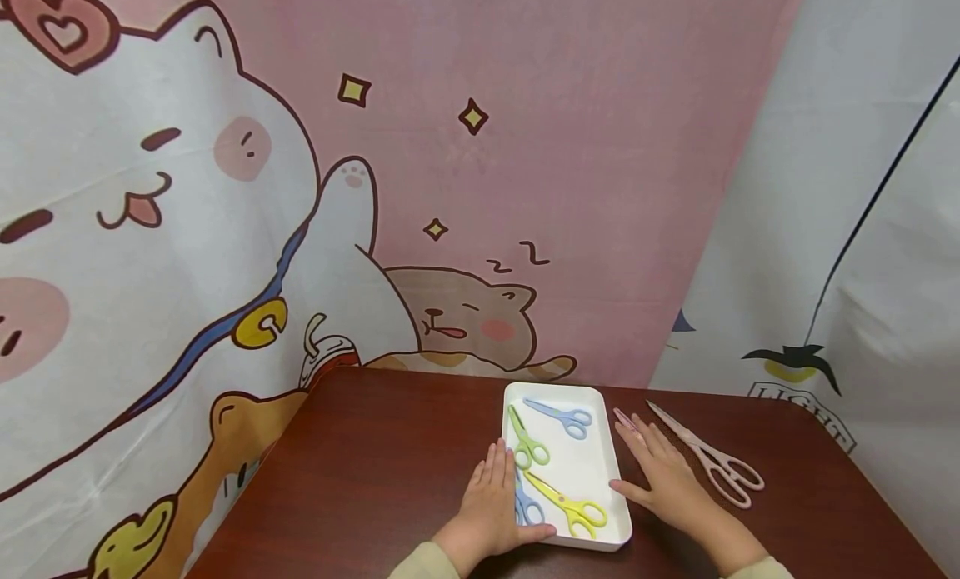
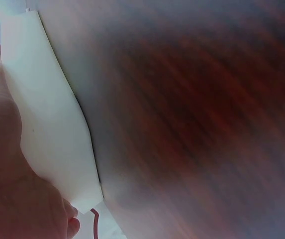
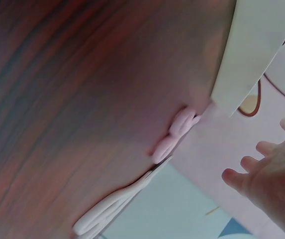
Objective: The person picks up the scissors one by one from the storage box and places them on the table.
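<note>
A white tray (image 1: 573,466) holds several child-size scissors: blue scissors (image 1: 561,416) at the far side, green scissors (image 1: 527,441) at the left, yellow scissors (image 1: 566,504) nearer the front, and a second blue pair (image 1: 528,506) partly hidden by my left hand (image 1: 487,500). That hand lies along the tray's left side with fingers straight, its thumb reaching over the front rim. At the right side, my right hand (image 1: 666,476) spreads its straight fingers, thumb right at the rim. Pink scissors (image 3: 174,134) lie just beyond its fingers, mostly hidden in the head view.
Large pale-pink scissors (image 1: 708,456) lie on the dark red-brown table (image 1: 390,471), to the right of my right hand, blades pointing to the back. Behind the table's far edge hangs a pink and white cloth (image 1: 600,187) printed with cartoon cats.
</note>
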Available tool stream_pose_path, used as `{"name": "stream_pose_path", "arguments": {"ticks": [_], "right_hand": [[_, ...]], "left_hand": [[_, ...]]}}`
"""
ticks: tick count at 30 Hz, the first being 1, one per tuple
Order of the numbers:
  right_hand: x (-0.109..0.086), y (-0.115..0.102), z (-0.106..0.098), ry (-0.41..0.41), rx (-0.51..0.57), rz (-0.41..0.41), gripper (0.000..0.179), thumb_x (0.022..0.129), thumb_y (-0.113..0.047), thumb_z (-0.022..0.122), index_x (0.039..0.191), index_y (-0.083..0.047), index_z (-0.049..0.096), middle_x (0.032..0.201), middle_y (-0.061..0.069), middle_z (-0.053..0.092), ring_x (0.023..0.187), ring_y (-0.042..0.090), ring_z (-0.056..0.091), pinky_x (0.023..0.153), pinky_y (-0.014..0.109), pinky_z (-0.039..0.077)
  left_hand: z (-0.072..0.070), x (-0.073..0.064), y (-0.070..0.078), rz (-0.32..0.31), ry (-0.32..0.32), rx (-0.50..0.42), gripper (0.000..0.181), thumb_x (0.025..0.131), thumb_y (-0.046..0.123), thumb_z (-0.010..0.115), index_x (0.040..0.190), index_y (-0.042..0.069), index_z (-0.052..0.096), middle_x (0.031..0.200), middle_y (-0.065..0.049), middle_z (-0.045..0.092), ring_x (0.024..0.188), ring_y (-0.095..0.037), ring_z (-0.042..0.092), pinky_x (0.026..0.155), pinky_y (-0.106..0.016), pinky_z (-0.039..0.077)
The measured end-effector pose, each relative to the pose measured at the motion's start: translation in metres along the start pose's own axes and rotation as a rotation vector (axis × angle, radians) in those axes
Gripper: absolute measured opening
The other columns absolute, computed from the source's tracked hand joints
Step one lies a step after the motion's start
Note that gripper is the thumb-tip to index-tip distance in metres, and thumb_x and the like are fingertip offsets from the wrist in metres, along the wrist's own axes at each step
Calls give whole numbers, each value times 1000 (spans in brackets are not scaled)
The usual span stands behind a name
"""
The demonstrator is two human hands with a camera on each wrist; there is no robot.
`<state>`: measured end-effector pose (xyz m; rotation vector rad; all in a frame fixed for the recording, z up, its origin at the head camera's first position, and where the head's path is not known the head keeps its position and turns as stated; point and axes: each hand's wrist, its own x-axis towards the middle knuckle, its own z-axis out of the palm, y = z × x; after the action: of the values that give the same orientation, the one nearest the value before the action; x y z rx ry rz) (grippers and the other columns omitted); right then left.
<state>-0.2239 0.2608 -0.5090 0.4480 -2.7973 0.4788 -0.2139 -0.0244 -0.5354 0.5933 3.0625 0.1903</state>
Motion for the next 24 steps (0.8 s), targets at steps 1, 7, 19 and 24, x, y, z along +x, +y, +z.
{"name": "stream_pose_path", "arguments": {"ticks": [1,7,19,24], "right_hand": [[0,-3,1,1,-7,-14,87,75,-48,74,146,-16,35,152,19,27,133,51,27,94,72,28],[-2,-21,5,19,7,-103,86,71,-49,77,142,-13,43,150,20,31,133,49,30,93,71,32],[-3,-52,14,-36,123,-188,88,70,-42,79,143,-13,42,150,19,31,129,53,33,89,66,40],[-2,-60,18,-37,140,-230,87,69,-41,80,142,-9,44,147,23,35,126,55,37,92,66,38]], "left_hand": [[0,0,0,1,2,2,124,65,91,39,150,2,19,158,-18,9,146,-29,10,115,-42,22],[-1,0,1,-1,3,18,124,66,91,39,150,3,20,158,-18,9,146,-29,11,115,-42,22],[3,0,-1,13,31,51,124,66,92,37,149,1,21,158,-19,11,146,-31,13,114,-42,24],[1,-2,-1,18,34,62,123,67,91,35,149,1,22,157,-20,12,145,-31,14,114,-42,24]]}}
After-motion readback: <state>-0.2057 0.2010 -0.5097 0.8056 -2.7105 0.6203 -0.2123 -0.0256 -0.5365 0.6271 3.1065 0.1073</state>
